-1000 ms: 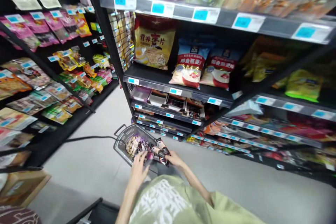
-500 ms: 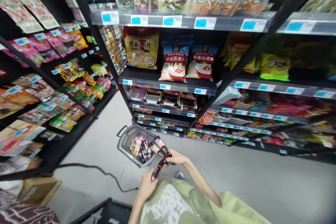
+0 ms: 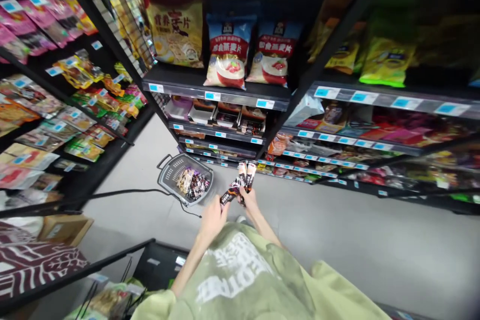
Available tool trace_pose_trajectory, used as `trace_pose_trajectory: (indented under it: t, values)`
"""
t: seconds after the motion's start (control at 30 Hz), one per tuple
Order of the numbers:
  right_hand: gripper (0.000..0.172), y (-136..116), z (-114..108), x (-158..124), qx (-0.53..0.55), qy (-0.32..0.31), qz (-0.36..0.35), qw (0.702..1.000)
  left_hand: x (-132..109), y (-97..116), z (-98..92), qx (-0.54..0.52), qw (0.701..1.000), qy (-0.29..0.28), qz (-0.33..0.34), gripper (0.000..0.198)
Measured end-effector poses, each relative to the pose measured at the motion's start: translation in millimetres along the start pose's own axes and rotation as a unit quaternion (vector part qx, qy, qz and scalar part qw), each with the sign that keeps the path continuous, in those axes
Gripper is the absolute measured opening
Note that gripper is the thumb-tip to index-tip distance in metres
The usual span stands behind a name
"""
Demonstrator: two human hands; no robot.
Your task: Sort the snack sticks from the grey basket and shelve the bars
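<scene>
My left hand [image 3: 214,216] is closed on one end of a dark wrapped snack bar [image 3: 229,194] with orange and purple marks. Just to its right, my right hand [image 3: 249,200] grips several wrapped bars [image 3: 246,172], their pale ends fanned upward and their lower parts dark. The two hands are close together in front of my body. Beyond them, to the left, a grey plastic basket [image 3: 164,178] stands on the floor, holding many small wrapped packets [image 3: 193,183] in cream, black and purple.
Shelves [image 3: 180,87] with oat bags [image 3: 229,55] and open boxes of bars [image 3: 227,114] rise ahead. Snack racks [image 3: 93,147] line the left. A black cable [image 3: 131,191] runs toward the basket. A cardboard box [image 3: 67,229] and a person's patterned clothing [image 3: 33,265] are at lower left.
The view has shifted, bringing the shelves nearer. My right hand has turned the bars from pointing toward the basket to pointing upward, and the bars now appear apart from the basket.
</scene>
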State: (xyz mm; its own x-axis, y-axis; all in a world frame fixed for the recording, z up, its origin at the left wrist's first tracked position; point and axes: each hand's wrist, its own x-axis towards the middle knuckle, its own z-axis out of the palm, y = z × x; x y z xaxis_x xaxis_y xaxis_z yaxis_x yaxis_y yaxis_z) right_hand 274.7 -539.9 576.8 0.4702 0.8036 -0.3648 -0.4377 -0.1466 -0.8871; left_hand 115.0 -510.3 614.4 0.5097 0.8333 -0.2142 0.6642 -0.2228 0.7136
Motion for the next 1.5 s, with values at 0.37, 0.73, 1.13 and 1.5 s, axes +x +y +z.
trace_pose_trajectory:
  t: [0.37,0.73,1.13,1.5]
  values:
    - [0.039,-49,-95,15,-0.074,0.141,-0.048,0.986,2,63,95.6,-0.395,0.893,-0.208,-0.055,0.045]
    - [0.041,-55,-127,19,-0.026,0.088,-0.005,0.996,37,79,119.3,-0.433,0.884,-0.156,-0.078,0.059]
    - [0.04,-60,-80,89,-0.03,0.14,-0.011,0.99,165,65,65.9,-0.286,0.937,-0.202,0.016,0.051]
    - [0.046,-55,-2,159,0.083,0.164,0.014,0.983,235,16,12.1,-0.2,0.966,-0.161,0.029,0.05]
